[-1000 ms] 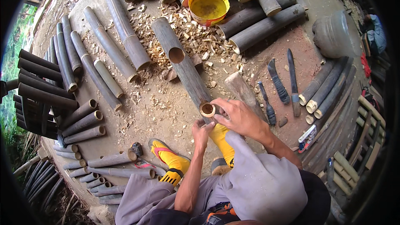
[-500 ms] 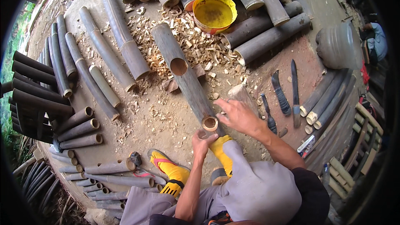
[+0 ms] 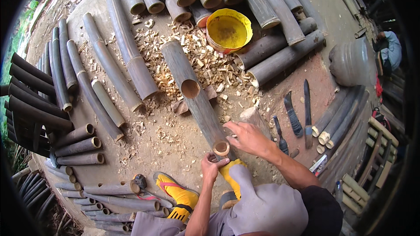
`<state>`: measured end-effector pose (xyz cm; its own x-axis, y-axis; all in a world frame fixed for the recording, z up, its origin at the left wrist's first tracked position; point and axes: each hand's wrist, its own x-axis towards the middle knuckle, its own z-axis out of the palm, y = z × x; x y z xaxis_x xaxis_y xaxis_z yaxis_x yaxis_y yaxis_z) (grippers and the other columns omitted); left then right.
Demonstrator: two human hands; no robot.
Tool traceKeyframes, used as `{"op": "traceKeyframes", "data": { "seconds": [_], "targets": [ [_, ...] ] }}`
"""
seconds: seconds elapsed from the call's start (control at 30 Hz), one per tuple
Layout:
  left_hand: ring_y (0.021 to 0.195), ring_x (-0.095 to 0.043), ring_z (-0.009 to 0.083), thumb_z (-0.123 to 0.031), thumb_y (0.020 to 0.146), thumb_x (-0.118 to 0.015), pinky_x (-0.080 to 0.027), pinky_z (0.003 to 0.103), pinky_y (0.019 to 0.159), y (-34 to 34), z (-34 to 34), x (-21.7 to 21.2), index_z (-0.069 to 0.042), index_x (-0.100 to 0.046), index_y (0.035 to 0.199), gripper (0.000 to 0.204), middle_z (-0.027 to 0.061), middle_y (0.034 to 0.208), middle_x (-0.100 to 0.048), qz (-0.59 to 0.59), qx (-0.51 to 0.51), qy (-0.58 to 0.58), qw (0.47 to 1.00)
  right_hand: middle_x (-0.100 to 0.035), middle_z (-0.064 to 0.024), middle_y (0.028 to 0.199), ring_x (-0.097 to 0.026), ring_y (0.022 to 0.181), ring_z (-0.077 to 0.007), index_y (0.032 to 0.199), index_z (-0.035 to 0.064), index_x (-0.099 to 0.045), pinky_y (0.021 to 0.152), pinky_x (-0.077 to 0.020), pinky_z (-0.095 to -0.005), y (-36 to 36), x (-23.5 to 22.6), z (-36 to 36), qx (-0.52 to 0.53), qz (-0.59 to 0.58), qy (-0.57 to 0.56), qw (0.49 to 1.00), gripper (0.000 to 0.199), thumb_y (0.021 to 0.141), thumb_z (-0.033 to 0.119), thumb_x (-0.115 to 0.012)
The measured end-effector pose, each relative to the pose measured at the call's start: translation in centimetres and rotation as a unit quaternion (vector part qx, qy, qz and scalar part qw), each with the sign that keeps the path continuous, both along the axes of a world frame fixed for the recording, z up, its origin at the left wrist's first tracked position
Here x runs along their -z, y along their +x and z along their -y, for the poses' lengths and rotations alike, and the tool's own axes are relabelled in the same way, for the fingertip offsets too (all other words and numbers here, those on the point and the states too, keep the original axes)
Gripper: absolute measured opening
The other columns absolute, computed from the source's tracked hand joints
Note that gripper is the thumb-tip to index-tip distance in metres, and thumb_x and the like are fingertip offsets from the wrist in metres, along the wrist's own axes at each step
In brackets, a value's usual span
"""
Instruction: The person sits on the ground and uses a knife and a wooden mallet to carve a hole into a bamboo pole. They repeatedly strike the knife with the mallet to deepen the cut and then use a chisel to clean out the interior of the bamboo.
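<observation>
A dark grey bamboo tube (image 3: 203, 118) slants away from me, with a large round hole cut in its upper side. At its near end is a smaller round opening with a pale rim (image 3: 222, 148). My left hand (image 3: 211, 167) is closed at this near end, just below the opening, thumb and fingers against the bamboo. Beside the tube's right edge is my right hand (image 3: 250, 139), its fingers loosely bent and apart, with nothing visible in them. Beneath the tube's middle is a brown wood block (image 3: 180, 107).
Pale wood chips (image 3: 205, 67) surround a yellow bucket (image 3: 229, 30). Blades with dark handles (image 3: 293, 116) lie to the right, near a wood stump (image 3: 252, 116). Bamboo tubes (image 3: 133, 61) line the left and far side. A large translucent jug (image 3: 353, 61) and another person (image 3: 390, 50) are at right.
The whole view has shifted, so the tube and surroundings appear lower. My right hand's fingers have drawn in slightly beside the tube. My left hand stays at the near end.
</observation>
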<state>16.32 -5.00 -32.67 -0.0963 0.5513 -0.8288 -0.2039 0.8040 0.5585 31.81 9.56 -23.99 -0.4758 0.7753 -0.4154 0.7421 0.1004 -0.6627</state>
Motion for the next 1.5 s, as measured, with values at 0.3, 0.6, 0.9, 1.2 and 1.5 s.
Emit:
{"op": "traceKeyframes", "data": {
  "seconds": [0.3, 0.6, 0.9, 1.2, 1.5],
  "targets": [
    [0.086, -0.064, 0.0214, -0.008, 0.064, -0.084, -0.051, 0.03, 0.08, 0.4, 0.5, 0.2, 0.008, -0.06, 0.102, 0.048, 0.0158, 0.095, -0.067, -0.036, 0.0, 0.004, 0.999, -0.062, -0.023, 0.097, -0.064, 0.087, -0.0353, 0.118, 0.0001, -0.053, 0.073, -0.0552, -0.0421, 9.1, -0.3, 1.5, 0.134, 0.105, 0.051, 0.984, 0.038, 0.084, 0.011, -0.064],
    [0.085, -0.065, 0.0217, -0.012, 0.065, -0.083, -0.05, 0.031, 0.08, 0.8, 1.5, 1.3, 0.008, -0.06, 0.101, 0.047, 0.0175, 0.095, -0.068, -0.116, 0.035, 0.051, 0.991, -0.052, -0.0236, 0.115, -0.049, 0.109, -0.0401, 0.122, 0.0007, -0.049, 0.093, -0.0413, -0.0454, 19.3, 3.0, 5.7, 0.234, 0.267, 0.12, 0.927, 0.053, 0.074, 0.006, -0.07],
    [0.104, -0.058, 0.0256, -0.023, 0.071, -0.079, -0.048, 0.035, 0.087, 2.1, 0.5, -1.1, 0.005, -0.051, 0.119, 0.063, 0.0195, 0.116, -0.058, -0.197, 0.012, 0.097, 0.976, -0.054, -0.023, 0.107, -0.057, 0.099, -0.0386, 0.113, -0.0033, -0.054, 0.086, -0.0479, -0.0415, 14.2, 2.7, 4.6, 0.222, 0.064, 0.202, 0.952, 0.038, 0.077, -0.001, -0.064],
    [0.122, -0.039, 0.0354, -0.022, 0.073, -0.076, -0.036, 0.043, 0.104, -1.7, -19.3, -1.3, -0.003, -0.027, 0.14, 0.085, 0.0223, 0.132, -0.036, -0.494, 0.044, 0.324, 0.805, -0.057, -0.0228, 0.105, -0.057, 0.101, -0.0365, 0.11, -0.0035, -0.057, 0.089, -0.0479, -0.0421, 1.0, 1.2, -9.3, 0.004, -0.103, 0.328, 0.939, 0.034, 0.077, 0.002, -0.064],
    [0.127, -0.034, 0.0413, -0.009, 0.069, -0.077, -0.04, 0.047, 0.103, -0.5, -21.6, 0.3, -0.013, -0.019, 0.145, 0.095, 0.0213, 0.138, -0.026, -0.493, 0.051, 0.292, 0.818, -0.054, -0.0324, 0.101, -0.057, 0.095, -0.0414, 0.113, -0.004, -0.051, 0.08, -0.0528, -0.0472, -15.1, 6.1, -30.8, -0.113, -0.052, 0.402, 0.907, 0.035, 0.08, 0.004, -0.055]
  ]
}}
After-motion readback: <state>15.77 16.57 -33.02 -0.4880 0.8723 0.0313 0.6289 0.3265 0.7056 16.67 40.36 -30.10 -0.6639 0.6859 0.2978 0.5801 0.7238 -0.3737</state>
